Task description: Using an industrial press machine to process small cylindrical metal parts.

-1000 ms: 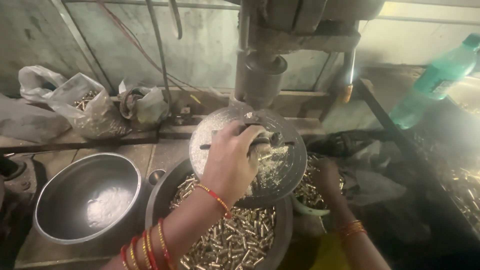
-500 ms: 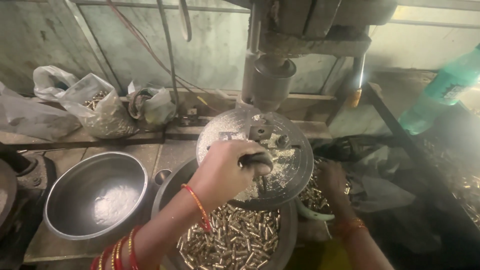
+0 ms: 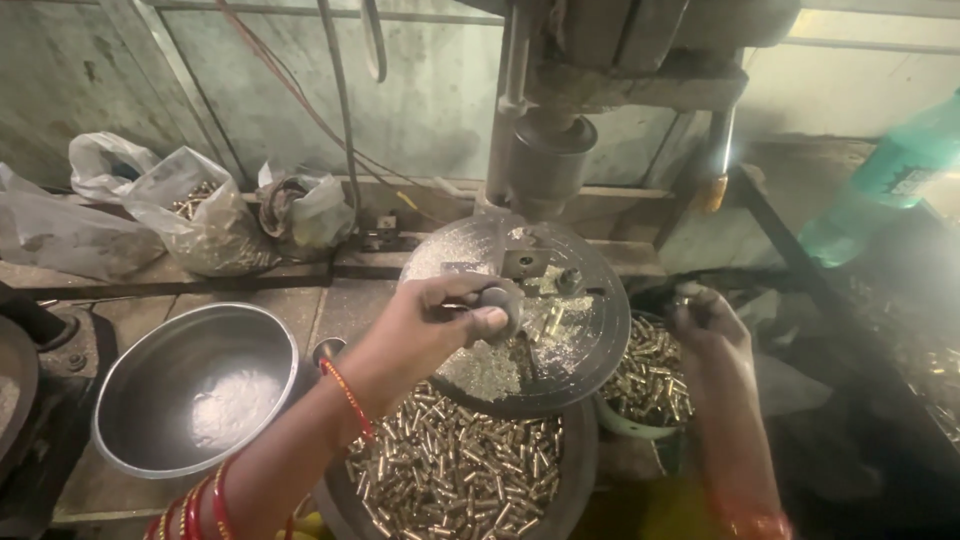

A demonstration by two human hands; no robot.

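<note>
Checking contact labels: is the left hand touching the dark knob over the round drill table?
Touching. The head view shows the left hand with thumb and fingers wrapped around the dark knob above the round drill table, no gap visible.

Two bare forearms with bangles and a thread, seen beside the round drill table [image 3: 560,330]

The left hand [image 3: 430,330] has a thin red-and-gold thread bracelet [image 3: 348,398] at the wrist, on the side away from the drill table, and farther back a stack of red and gold bangles [image 3: 200,505]. The right hand [image 3: 710,330], on the table's other side, is bare of rings as far as shows; orange-red bangles [image 3: 755,522] sit low on its forearm. No sleeves cover either arm
</note>
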